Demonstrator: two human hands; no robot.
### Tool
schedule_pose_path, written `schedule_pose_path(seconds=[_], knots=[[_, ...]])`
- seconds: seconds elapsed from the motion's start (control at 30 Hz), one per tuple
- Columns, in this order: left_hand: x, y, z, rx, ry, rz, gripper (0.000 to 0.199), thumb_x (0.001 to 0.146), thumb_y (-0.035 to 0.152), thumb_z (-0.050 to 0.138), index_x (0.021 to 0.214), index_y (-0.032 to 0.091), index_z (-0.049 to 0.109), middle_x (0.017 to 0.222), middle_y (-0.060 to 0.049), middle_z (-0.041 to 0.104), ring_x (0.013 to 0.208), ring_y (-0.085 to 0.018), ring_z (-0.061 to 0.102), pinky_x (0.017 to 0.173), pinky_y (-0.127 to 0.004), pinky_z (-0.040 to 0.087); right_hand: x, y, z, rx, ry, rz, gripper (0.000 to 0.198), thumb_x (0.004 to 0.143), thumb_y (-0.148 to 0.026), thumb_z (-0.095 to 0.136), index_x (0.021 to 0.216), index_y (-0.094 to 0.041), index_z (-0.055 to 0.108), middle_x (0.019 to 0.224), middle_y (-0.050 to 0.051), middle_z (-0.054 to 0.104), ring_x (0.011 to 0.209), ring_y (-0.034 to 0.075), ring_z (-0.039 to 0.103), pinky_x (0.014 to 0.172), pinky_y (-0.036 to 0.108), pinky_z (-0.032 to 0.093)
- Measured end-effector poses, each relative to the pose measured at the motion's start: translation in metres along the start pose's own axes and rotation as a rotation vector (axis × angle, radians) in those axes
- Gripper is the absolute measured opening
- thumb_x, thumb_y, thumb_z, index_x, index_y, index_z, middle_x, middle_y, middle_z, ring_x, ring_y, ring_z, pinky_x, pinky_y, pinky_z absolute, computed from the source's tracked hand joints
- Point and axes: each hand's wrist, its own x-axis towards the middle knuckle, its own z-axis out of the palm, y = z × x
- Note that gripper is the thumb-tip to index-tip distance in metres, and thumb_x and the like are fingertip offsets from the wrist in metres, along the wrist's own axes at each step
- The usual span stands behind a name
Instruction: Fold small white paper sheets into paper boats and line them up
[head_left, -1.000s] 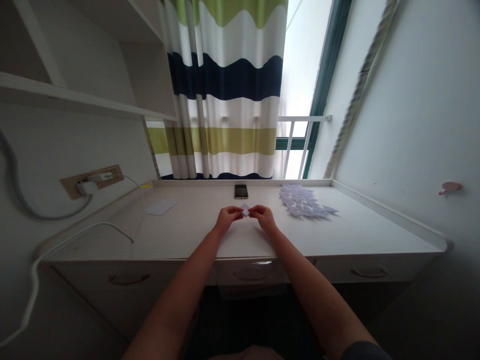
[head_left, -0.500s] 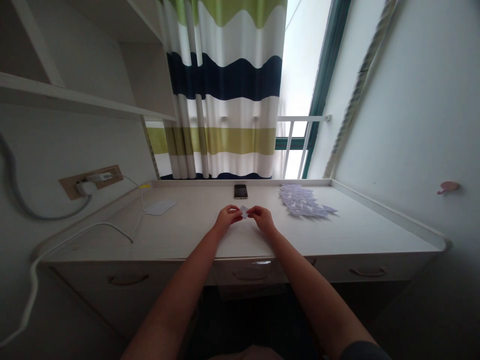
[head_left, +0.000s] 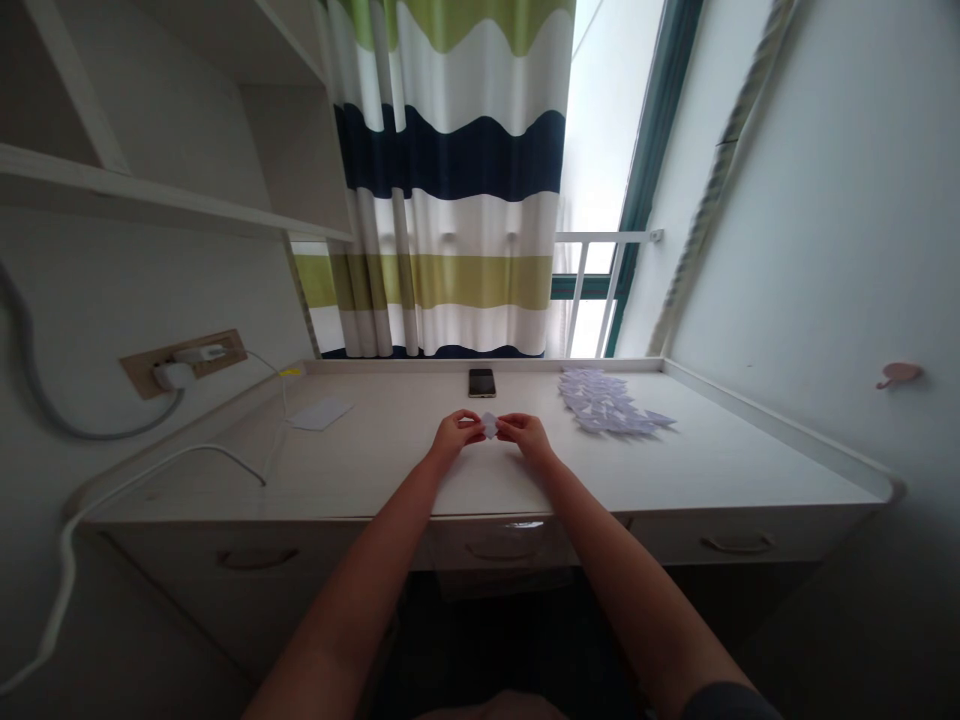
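Note:
A small folded piece of white paper (head_left: pixel 490 425) is held just above the desk between my two hands. The fingers of my left hand (head_left: pixel 454 434) pinch its left side. On the right side, my right hand (head_left: pixel 526 434) grips it between thumb and fingers. Its exact folds are too small to make out. To the right of my hands lies a pile of folded white paper pieces (head_left: pixel 607 402), many of them pointed. Flat white paper (head_left: pixel 321 414) rests on the desk to the left.
A dark phone (head_left: pixel 481 383) lies behind my hands on the white desk (head_left: pixel 390 480). White cables (head_left: pixel 225 450) run from a wall socket (head_left: pixel 184 362) across the desk's left side. Low rims edge the desktop; a striped curtain (head_left: pixel 480 225) hangs behind it.
The paper between my hands has changed shape slightly and looks more rounded. My right hand has shifted very slightly; the pile and the phone stay where they were.

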Motion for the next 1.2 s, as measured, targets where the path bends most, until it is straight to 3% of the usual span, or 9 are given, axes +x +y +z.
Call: schedule_pose_path(seconds=[0.17, 0.4, 0.5, 0.73, 0.87, 1.0, 1.2], knots=[[0.0002, 0.0011, 0.0012, 0.003, 0.003, 0.000, 0.032, 0.051, 0.025, 0.074, 0.069, 0.013, 0.050, 0.059, -0.001, 0.062, 0.059, -0.012, 0.060, 0.071, -0.033, 0.048, -0.0012, -0.0014, 0.0016, 0.006, 0.012, -0.039, 0.029, 0.045, -0.033, 0.073, 0.063, -0.014, 0.061, 0.057, 0.001, 0.063, 0.054, 0.013, 0.058, 0.065, 0.033, 0.050], [-0.0036, 0.0005, 0.0033, 0.049, -0.008, -0.008, 0.038, 0.053, 0.021, 0.072, 0.081, 0.015, 0.046, 0.070, -0.002, 0.062, 0.065, -0.014, 0.061, 0.066, -0.033, 0.049, -0.0031, -0.0022, 0.0020, -0.031, 0.023, -0.077, 0.027, 0.048, -0.034, 0.071, 0.063, -0.015, 0.061, 0.055, 0.001, 0.062, 0.053, 0.013, 0.057, 0.062, 0.032, 0.048], [-0.0020, -0.0007, 0.0025, 0.103, -0.020, 0.028, 0.037, 0.052, 0.020, 0.073, 0.078, 0.014, 0.048, 0.065, 0.000, 0.060, 0.062, -0.012, 0.060, 0.065, -0.030, 0.048, -0.0029, -0.0022, 0.0018, -0.063, 0.001, -0.094, 0.025, 0.048, -0.033, 0.071, 0.062, -0.015, 0.060, 0.056, 0.001, 0.062, 0.055, 0.013, 0.057, 0.061, 0.031, 0.047], [0.0004, -0.0005, 0.0010, 0.200, -0.025, 0.092, 0.034, 0.049, 0.022, 0.074, 0.072, 0.013, 0.050, 0.058, 0.000, 0.060, 0.056, -0.012, 0.058, 0.055, -0.024, 0.045, -0.0010, 0.0002, -0.0010, -0.221, -0.087, -0.074, 0.021, 0.055, -0.033, 0.066, 0.062, -0.014, 0.061, 0.056, 0.001, 0.060, 0.054, 0.011, 0.053, 0.056, 0.026, 0.042], [-0.0021, 0.0008, 0.0018, 0.164, -0.046, 0.069, 0.036, 0.048, 0.025, 0.074, 0.074, 0.012, 0.052, 0.059, -0.002, 0.063, 0.056, -0.013, 0.059, 0.058, -0.027, 0.046, 0.0007, 0.0023, -0.0027, -0.316, -0.084, -0.135, 0.020, 0.058, -0.034, 0.063, 0.058, -0.014, 0.060, 0.051, 0.000, 0.057, 0.049, 0.010, 0.048, 0.051, 0.024, 0.038], [-0.0024, 0.0011, 0.0019, 0.084, -0.049, 0.052, 0.034, 0.053, 0.029, 0.072, 0.076, 0.011, 0.055, 0.066, -0.005, 0.065, 0.063, -0.014, 0.061, 0.065, -0.030, 0.048, 0.0015, 0.0022, -0.0020, -0.269, -0.063, -0.137, 0.022, 0.058, -0.036, 0.062, 0.060, -0.014, 0.059, 0.052, 0.000, 0.057, 0.049, 0.010, 0.048, 0.051, 0.024, 0.038], [-0.0009, 0.0023, 0.0015, 0.098, -0.018, 0.092, 0.033, 0.053, 0.028, 0.071, 0.076, 0.012, 0.054, 0.060, -0.002, 0.063, 0.058, -0.013, 0.059, 0.061, -0.027, 0.048, -0.0013, -0.0007, 0.0005, -0.105, -0.052, -0.111, 0.026, 0.054, -0.034, 0.065, 0.072, -0.018, 0.057, 0.056, -0.001, 0.061, 0.054, 0.012, 0.055, 0.054, 0.026, 0.043]])
